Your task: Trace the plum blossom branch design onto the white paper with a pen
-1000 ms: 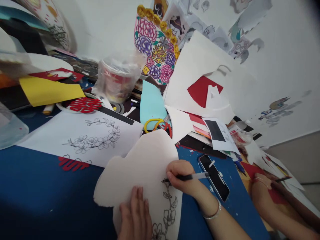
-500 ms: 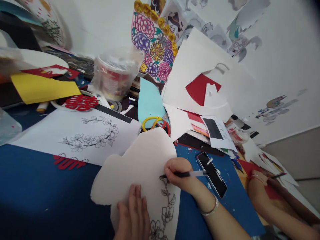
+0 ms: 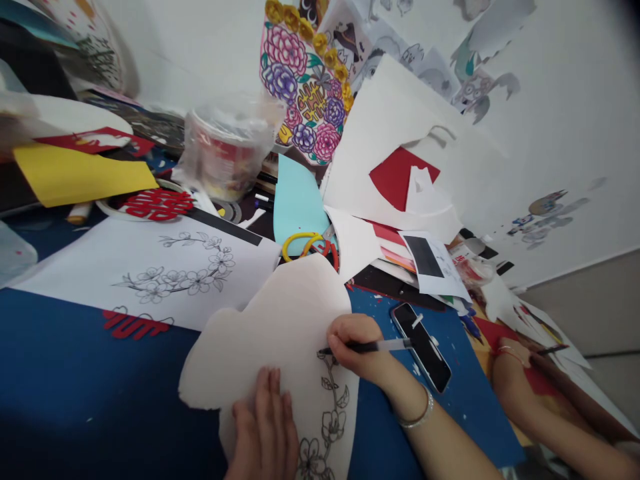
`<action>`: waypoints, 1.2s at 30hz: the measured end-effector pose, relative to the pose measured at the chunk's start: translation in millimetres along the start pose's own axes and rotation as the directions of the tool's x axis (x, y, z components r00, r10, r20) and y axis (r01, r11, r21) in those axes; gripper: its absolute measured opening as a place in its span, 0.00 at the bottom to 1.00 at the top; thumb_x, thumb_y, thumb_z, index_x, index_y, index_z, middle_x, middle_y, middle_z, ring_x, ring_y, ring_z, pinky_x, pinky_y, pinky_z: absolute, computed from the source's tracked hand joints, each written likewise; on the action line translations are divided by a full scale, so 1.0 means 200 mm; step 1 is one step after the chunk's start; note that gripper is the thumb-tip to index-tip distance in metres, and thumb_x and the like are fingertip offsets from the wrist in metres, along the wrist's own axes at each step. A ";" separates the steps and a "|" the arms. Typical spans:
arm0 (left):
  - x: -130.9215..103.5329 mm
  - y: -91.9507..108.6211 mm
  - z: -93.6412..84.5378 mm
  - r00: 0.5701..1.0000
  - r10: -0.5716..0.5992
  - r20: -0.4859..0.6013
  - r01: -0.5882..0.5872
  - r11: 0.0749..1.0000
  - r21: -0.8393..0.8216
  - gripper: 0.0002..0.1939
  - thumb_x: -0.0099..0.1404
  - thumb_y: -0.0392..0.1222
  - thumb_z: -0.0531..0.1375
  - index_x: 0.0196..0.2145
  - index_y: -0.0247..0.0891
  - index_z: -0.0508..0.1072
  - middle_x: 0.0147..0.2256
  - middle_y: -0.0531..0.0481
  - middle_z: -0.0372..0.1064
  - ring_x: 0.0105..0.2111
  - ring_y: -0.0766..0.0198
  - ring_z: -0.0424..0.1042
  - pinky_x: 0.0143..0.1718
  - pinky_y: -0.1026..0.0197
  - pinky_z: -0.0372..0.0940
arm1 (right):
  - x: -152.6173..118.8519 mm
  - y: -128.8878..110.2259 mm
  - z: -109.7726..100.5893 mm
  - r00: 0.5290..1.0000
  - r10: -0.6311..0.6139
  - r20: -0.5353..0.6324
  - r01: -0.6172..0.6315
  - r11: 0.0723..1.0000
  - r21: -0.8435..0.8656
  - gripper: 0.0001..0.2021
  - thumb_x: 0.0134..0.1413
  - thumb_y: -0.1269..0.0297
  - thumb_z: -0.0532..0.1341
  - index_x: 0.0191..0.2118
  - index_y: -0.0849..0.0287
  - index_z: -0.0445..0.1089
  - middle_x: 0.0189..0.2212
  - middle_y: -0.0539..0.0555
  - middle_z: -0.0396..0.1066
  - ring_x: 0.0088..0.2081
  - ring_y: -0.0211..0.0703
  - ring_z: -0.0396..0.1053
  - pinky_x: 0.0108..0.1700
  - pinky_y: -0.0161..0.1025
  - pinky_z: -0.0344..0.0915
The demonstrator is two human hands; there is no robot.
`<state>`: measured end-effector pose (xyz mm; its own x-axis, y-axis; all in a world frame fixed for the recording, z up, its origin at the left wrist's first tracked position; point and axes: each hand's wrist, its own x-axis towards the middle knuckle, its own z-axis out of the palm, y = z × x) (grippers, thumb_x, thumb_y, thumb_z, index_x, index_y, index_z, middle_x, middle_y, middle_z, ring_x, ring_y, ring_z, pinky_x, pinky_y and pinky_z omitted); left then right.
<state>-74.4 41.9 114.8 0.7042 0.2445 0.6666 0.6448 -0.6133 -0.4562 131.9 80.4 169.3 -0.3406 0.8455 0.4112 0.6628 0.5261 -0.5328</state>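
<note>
A cut-out sheet of white paper (image 3: 270, 320) with a wavy outline lies on the blue table in front of me. Flat on its lower part rests my left hand (image 3: 264, 427), fingers extended. My right hand (image 3: 357, 347) is closed around a black pen (image 3: 373, 346) with a clear barrel, its tip touching the paper at the top of an inked flowering branch (image 3: 330, 407). To the left lies a printed sheet (image 3: 100, 267) showing a similar blossom branch. Yellow-and-red scissors (image 3: 305, 244) sit just beyond the cut-out's upper edge.
A phone (image 3: 421, 347) lies right of my right hand. Farther right, another person's arm (image 3: 540, 407) reaches in with a pencil. Behind are a plastic-wrapped tub (image 3: 225, 150), yellow paper (image 3: 85, 175), red paper-cut characters (image 3: 157, 203), light-blue paper (image 3: 299, 203) and large white sheets leaning on the wall.
The whole view has shifted slightly, with things sitting a little farther left. My left hand stays flat, and my right hand keeps the pen tip at nearly the same spot on the branch.
</note>
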 end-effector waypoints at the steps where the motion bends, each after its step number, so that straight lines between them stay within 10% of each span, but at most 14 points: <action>1: 0.00 0.01 0.00 1.000 -0.010 -0.009 0.010 1.000 0.002 0.12 0.59 0.37 0.50 0.36 0.29 0.70 0.36 0.32 0.76 0.39 0.44 0.75 0.37 0.46 0.67 | 0.00 0.00 0.00 1.000 0.000 0.009 0.000 1.000 -0.003 0.19 0.56 0.68 0.53 0.20 0.53 0.42 0.15 0.46 0.53 0.18 0.37 0.55 0.21 0.36 0.55; 36: -0.05 0.12 0.06 0.979 -0.198 -0.046 0.192 0.975 -0.110 0.16 0.64 0.38 0.48 0.38 0.25 0.71 0.40 0.26 0.73 0.48 0.37 0.70 0.38 0.43 0.68 | 0.01 -0.02 -0.01 0.996 -0.037 -0.076 0.043 0.996 0.081 0.18 0.53 0.72 0.53 0.19 0.53 0.45 0.14 0.46 0.56 0.17 0.36 0.59 0.20 0.34 0.57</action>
<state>-62.8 33.9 91.0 0.5478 0.3265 0.7703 0.7315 -0.6338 -0.2515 129.2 80.1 174.2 -0.3133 0.8159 0.4859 0.5910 0.5680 -0.5728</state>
